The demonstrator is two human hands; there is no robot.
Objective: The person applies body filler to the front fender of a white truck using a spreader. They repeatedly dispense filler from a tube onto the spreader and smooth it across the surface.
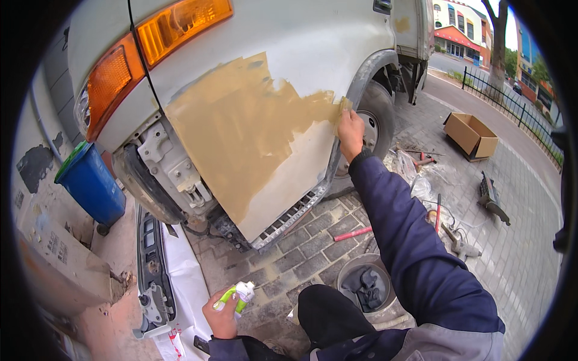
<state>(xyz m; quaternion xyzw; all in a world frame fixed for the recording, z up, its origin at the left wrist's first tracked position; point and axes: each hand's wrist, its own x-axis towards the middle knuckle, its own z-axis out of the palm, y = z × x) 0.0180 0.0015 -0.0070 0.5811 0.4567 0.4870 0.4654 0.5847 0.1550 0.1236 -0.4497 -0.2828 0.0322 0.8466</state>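
Note:
A broad patch of tan filler (pixel 235 126) covers much of the white truck's lower front panel (pixel 286 192), below the orange lamps (pixel 183 27). At the patch's right end, beside the wheel arch (pixel 368 71), my right hand (pixel 350 135) is closed on a small filler spreader (pixel 345 106), smeared tan, its edge against the panel. Low in the view, away from the truck, my left hand (pixel 221 316) grips a white and green squeeze tube (pixel 244 291). My fingers hide part of the tube and most of the spreader.
Near my knee stands a bucket (pixel 390 295) with dark cloth or gloves inside. A red-handled tool (pixel 438 212), a red rod (pixel 353 233) and plastic wrap lie right of the truck. Farther right is an open cardboard box (pixel 471 137). A blue bin (pixel 91 185) and a removed bumper (pixel 155 271) are left.

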